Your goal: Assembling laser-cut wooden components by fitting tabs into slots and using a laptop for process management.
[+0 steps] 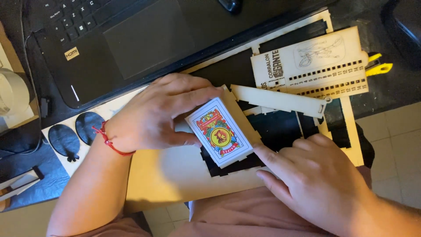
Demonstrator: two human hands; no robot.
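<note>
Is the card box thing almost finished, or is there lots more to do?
About halfway, it seems. Done: pieces are already cut out of the wooden sheet, leaving dark holes. In hand: the left hand holds the deck of cards on a wooden panel; the right hand steadies its edge. Left: a slotted strip and engraved panel lie loose.

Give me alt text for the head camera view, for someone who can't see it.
Seen from above, a left hand with a red wrist cord grips a card deck over a laser-cut wooden sheet, while the right hand touches the deck's lower corner with a fingertip. A black laptop lies behind, and loose wooden pieces lie to the right.
</note>
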